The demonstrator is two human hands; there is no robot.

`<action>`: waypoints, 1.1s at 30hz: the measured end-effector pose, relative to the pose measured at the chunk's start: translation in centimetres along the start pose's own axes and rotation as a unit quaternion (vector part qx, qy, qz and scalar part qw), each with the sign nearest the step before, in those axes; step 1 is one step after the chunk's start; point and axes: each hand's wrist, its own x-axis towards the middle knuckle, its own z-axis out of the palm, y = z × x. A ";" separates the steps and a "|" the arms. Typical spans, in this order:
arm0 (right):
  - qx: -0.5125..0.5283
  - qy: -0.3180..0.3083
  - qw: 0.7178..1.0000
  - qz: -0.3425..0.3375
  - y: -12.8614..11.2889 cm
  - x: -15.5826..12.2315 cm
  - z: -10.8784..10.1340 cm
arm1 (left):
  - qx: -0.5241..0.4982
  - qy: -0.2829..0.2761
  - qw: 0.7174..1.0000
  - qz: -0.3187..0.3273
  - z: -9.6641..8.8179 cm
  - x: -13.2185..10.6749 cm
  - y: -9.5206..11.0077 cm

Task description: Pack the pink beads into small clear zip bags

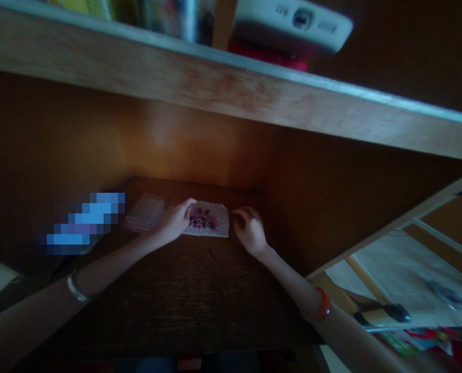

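On the dark wooden surface inside a compartment lies a small white rectangular piece with a cluster of pink beads or dots and dark leaf shapes [204, 219]; I cannot tell whether it is cloth or a thin pouch. My left hand [175, 221], with a pale bangle on its wrist, has its fingers closed over the left end of this piece. Just past the right edge, my right hand [251, 232] is curled loosely with a gap between thumb and fingers, apart from the piece. Left of my left hand sits a stack of pale folded pieces [145, 210].
A blurred-out blue object [86, 223] stands at the left. Overhead runs a wooden shelf edge [199, 77], with a white device [293, 23] and other items above it. Side walls bound the compartment. A striped dark-and-pale object [386, 315] shows at lower right.
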 end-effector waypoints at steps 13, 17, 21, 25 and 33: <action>0.095 -0.056 0.981 -0.157 -6.4 -2.5 1.7 | 0.284 -0.067 0.955 0.058 -5.2 0.0 -6.4; 0.148 -0.031 0.977 -0.148 -5.8 -2.6 2.2 | 0.291 -0.091 0.951 0.052 -5.5 -0.1 -6.0; 0.208 -0.017 0.970 -0.127 -5.6 -2.5 2.5 | 0.288 -0.078 0.953 0.059 -6.0 0.0 -5.2; 0.270 -0.034 0.955 -0.116 -6.2 -2.6 1.9 | 0.187 -0.036 0.979 0.072 -6.4 -0.1 -3.0; 0.436 -0.184 0.881 -0.008 -7.1 -3.2 2.0 | -0.084 0.112 0.990 0.020 -3.8 -2.2 1.4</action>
